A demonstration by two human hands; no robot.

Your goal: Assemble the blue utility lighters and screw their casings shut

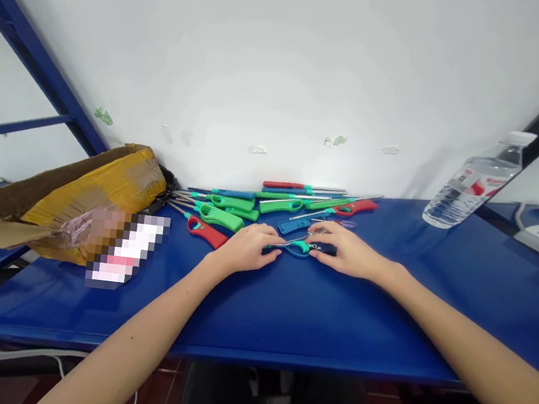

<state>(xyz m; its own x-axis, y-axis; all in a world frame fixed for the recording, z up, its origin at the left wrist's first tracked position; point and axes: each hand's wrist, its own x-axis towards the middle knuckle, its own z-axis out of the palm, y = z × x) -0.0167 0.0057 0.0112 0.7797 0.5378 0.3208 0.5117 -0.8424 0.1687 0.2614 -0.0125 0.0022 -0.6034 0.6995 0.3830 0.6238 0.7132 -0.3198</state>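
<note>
With both forearms reaching in over the glossy blue tabletop (256, 320), left hand (252, 247) has thumb and fingertips pinched on the metal-tube end of a blue plastic gas lighter with teal trigger (299, 249). Right hand (348, 253) has thumb and bent fingers closed around its dark handle end; exact contact partly hidden on both sides. Lighter lies about level between the hands, low over the table; can't tell if it touches. Just behind the right fingertips: a blue plastic handle piece (291, 224). Red-handled lighter (208, 231) sits just beside the left hand. More green-handled lighters (226, 218) lie near the wall. Far left, yellow-taped cardboard box (100, 189); right, clear plastic bottle with white cap (476, 180), standing.
</note>
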